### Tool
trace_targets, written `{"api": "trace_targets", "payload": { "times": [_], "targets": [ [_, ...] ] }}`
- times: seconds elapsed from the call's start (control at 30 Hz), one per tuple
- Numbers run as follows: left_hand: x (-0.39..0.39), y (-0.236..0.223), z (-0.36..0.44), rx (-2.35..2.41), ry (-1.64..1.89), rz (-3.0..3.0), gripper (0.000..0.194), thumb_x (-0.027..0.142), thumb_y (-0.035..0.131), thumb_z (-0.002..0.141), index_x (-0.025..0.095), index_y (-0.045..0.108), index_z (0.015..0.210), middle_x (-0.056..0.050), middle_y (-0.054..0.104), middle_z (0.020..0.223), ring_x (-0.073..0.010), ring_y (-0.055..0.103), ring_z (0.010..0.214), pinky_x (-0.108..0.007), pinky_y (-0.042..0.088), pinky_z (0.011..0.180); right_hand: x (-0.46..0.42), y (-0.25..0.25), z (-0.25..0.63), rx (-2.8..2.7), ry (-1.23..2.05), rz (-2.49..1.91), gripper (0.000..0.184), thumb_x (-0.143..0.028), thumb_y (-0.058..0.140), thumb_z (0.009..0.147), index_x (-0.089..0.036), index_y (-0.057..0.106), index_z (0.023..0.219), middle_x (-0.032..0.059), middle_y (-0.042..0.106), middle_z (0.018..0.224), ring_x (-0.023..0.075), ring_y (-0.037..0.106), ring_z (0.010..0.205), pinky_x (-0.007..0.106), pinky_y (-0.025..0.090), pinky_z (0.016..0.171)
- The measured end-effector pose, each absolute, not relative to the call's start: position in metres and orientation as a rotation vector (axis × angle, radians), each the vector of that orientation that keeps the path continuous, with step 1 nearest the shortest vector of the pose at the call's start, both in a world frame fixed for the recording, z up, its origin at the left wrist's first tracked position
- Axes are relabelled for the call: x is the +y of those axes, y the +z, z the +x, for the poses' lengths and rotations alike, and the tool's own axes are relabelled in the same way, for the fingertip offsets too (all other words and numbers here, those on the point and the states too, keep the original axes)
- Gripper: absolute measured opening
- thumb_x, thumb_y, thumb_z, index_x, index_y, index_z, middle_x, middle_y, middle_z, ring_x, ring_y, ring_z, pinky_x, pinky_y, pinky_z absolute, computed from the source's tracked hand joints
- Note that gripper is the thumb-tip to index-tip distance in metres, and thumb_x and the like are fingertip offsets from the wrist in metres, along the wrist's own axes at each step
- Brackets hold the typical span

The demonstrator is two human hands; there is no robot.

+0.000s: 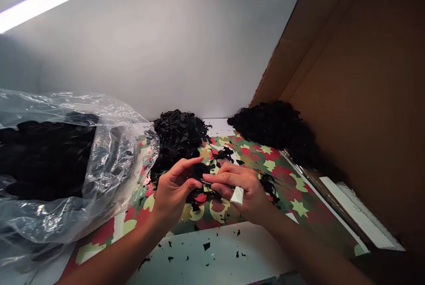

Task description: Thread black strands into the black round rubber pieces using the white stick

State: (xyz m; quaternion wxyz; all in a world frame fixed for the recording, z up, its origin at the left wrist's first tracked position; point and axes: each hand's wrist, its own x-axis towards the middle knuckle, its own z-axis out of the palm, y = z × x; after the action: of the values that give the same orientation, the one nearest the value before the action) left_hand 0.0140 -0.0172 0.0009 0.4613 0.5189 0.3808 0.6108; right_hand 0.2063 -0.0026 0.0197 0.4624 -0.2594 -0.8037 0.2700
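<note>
My left hand pinches a round, dark black rubber-like piece between thumb and fingers. My right hand grips a thin metal tool with a white-wrapped end; its tip points left at the black piece, and whether it touches is hard to see. Loose black scraps lie just beyond my hands. Under them is a sheet of patterned paper in red, green and yellow. Beside my right hand rest thin, pointed metal tools and black ring-like offcuts.
A clear plastic bag at left holds many black round parts. One heap of black scraps stands at the back, another black heap against the cardboard wall. A white strip lies at right. Scraps dot the white front surface.
</note>
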Motion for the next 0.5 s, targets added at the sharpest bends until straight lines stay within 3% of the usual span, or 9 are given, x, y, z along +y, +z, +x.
{"api": "trace_targets", "payload": {
  "times": [0.5],
  "targets": [
    [-0.0174, -0.003, 0.0161, 0.957, 1.541, 1.228, 0.036, 0.031, 0.084, 0.074, 0.027, 0.078, 0.109, -0.003, 0.069, 0.095, -0.0142, 0.06, 0.078, -0.021, 0.051, 0.069, -0.0066, 0.0212, 0.2018, -1.969, 0.635, -0.698, 0.023, -0.021, 0.062, 0.096, -0.023, 0.076, 0.114, 0.0009, 0.064, 0.075, 0.0114, 0.058, 0.065, 0.024, 0.049, 0.062]
  ]
}}
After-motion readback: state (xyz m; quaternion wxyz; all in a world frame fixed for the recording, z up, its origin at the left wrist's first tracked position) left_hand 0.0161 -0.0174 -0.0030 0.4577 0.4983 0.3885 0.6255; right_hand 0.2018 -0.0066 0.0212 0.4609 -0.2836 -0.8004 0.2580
